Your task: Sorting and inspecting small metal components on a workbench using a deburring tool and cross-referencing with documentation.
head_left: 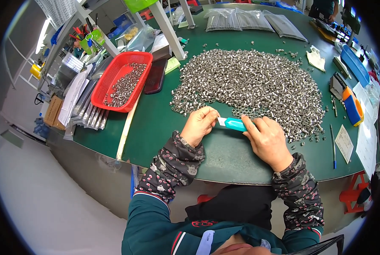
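Note:
A large heap of small shiny metal rings (249, 80) spreads over the green table (151, 127). In front of its near edge, my right hand (268, 140) grips a flat teal-handled tool (235, 124) with a short pale end pointing left. The tool's exact kind is not clear. My left hand (199, 125) is closed in a pinch right at that pale end. Whatever sits between its fingertips is too small to make out. Several loose rings lie flat just beyond the tool.
To the left stands a red plastic basket (100, 94) partly filled with similar metal pieces. Bagged parts (224, 20) lie along the far edge. On the right are an orange-and-blue object (353, 106), a pen (333, 146), a paper card (344, 143) and a blue tray (355, 64).

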`<state>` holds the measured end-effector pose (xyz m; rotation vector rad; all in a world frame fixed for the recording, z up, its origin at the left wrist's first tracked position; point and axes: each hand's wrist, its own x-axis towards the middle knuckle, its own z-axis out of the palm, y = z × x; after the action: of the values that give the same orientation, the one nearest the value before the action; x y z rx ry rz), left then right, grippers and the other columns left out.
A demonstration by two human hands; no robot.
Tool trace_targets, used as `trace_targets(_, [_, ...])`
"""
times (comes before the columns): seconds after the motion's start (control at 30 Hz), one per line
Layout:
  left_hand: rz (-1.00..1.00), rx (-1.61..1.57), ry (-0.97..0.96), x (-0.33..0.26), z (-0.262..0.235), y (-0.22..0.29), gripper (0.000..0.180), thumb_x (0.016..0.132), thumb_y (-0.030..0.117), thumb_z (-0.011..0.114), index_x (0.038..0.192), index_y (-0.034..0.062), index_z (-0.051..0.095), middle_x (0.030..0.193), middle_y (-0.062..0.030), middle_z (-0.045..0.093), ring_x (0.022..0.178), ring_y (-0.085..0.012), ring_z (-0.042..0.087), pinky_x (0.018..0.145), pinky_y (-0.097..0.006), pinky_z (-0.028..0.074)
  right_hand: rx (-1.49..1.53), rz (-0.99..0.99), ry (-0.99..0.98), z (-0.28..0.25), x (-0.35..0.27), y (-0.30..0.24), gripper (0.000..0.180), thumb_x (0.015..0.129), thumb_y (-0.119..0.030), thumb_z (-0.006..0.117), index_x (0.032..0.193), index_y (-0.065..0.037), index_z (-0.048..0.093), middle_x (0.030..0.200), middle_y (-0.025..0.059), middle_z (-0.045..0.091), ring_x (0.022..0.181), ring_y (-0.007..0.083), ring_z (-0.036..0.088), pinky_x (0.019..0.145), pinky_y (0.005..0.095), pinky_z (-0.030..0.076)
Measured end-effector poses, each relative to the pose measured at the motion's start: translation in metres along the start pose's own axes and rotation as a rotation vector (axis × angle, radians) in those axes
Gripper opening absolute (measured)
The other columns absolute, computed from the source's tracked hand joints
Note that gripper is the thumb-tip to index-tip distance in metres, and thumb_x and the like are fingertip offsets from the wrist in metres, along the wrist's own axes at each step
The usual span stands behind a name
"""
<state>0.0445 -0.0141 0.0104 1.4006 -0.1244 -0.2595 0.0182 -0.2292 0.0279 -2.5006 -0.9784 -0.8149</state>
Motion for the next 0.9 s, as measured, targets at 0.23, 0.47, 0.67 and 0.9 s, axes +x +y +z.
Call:
trace_targets(0.23, [-0.003, 0.101, -0.016, -0.001, -0.001, 0.002, 0.024, 0.089, 0.026, 0.046, 0.079, 0.0052, 0.051, 0.062, 0.0029, 0.042, 0.044, -0.0005, 0.029, 0.037, -0.014, 0.022, 0.003, -0.018, -0.001, 0.0, 0.001, -0.001, 0.04, 0.066, -0.014, 0.063, 0.105, -0.006, 0.054, 0.068, 0.0042, 0.045, 0.061, 0.0192, 0.046, 0.054, 0.0315, 0.039])
trace_targets(0.47, [-0.068, 0.08, -0.028, -0.003, 0.001, 0.008, 0.026, 0.089, 0.028, 0.044, 0.077, 0.0063, 0.05, 0.06, 0.0039, 0.041, 0.044, 0.0003, 0.029, 0.037, -0.014, 0.022, 0.018, -0.034, 0.009, 0.0, 0.001, -0.001, 0.04, 0.066, -0.014, 0.063, 0.105, -0.006, 0.054, 0.068, 0.0045, 0.045, 0.061, 0.0194, 0.046, 0.054, 0.0316, 0.039])
trace_targets(0.67, [-0.203, -0.007, -0.095, -0.004, -0.005, 0.012, 0.026, 0.089, 0.03, 0.044, 0.075, 0.0084, 0.05, 0.06, 0.0046, 0.043, 0.044, -0.0002, 0.03, 0.037, -0.014, 0.022, 0.019, -0.052, 0.008, -0.001, 0.001, 0.0, 0.04, 0.066, -0.014, 0.063, 0.105, -0.006, 0.054, 0.07, 0.0044, 0.047, 0.062, 0.0197, 0.046, 0.055, 0.032, 0.039])
trace_targets(0.9, [-0.284, 0.032, -0.203, -0.006, -0.006, 0.018, 0.029, 0.09, 0.03, 0.041, 0.071, 0.0078, 0.047, 0.056, 0.0048, 0.038, 0.044, -0.0006, 0.025, 0.037, -0.015, 0.019, 0.019, -0.102, -0.018, -0.007, 0.005, 0.005, 0.039, 0.066, -0.015, 0.062, 0.104, -0.008, 0.054, 0.077, 0.0053, 0.051, 0.066, 0.0201, 0.047, 0.058, 0.0327, 0.039])
